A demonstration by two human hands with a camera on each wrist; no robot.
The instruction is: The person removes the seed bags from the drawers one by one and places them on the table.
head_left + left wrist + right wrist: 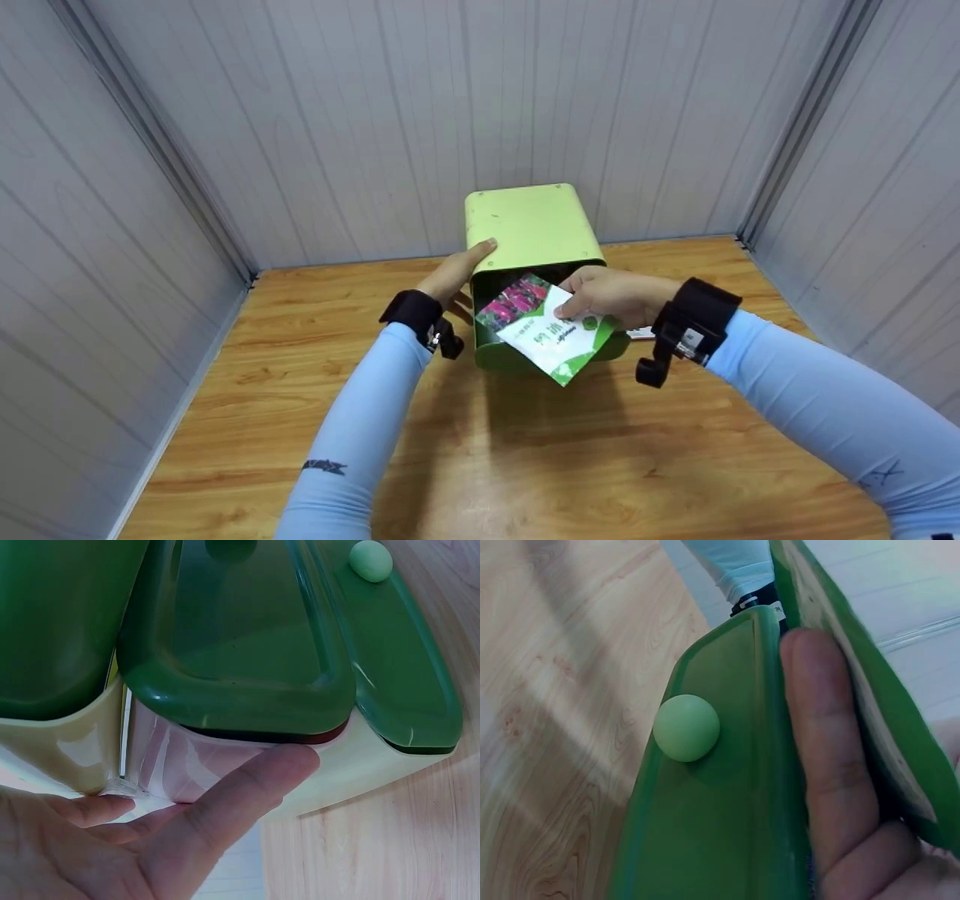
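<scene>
A pale green storage box (529, 225) stands near the back wall, its front a dark opening above a green lower part (551, 356). My left hand (457, 274) rests on its left front corner, thumb on top and fingers down the side. In the left wrist view that thumb lies straight along the rim below a green panel (240, 652). My right hand (619, 294) pinches a flat white and green packet (551, 330) printed with pink flowers, tilted before the opening. The right wrist view shows the packet's edge (885, 712) close beside a green panel with a round knob (686, 727).
The box stands on a wood-grain table (315, 420). Pale panelled walls (360, 127) close in the back and both sides. A small white item (640, 333) shows partly behind the right wrist. Black straps with cameras circle both wrists.
</scene>
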